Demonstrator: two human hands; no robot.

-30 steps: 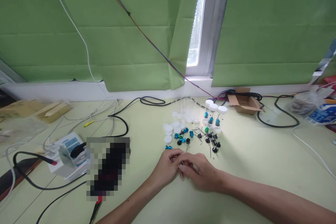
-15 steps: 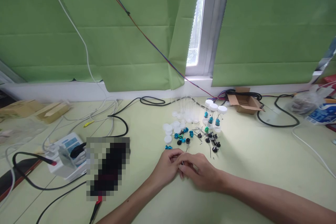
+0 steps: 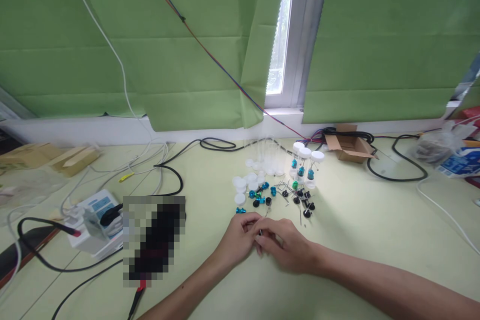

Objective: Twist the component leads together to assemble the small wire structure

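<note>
Nearest, the left hand and right hand are brought together on the pale green table, fingertips pinched shut around a small dark part held between them; what it is cannot be told. An assembly step at the fingertips is judged to be in hand, and a steady, fine grip is called for next. Just beyond, blue and black knobs with pins are scattered beside white caps and capped vials. On the white power strip, print is seen but cannot be read.

Soft daylight from the window gap; edges bend.
</note>
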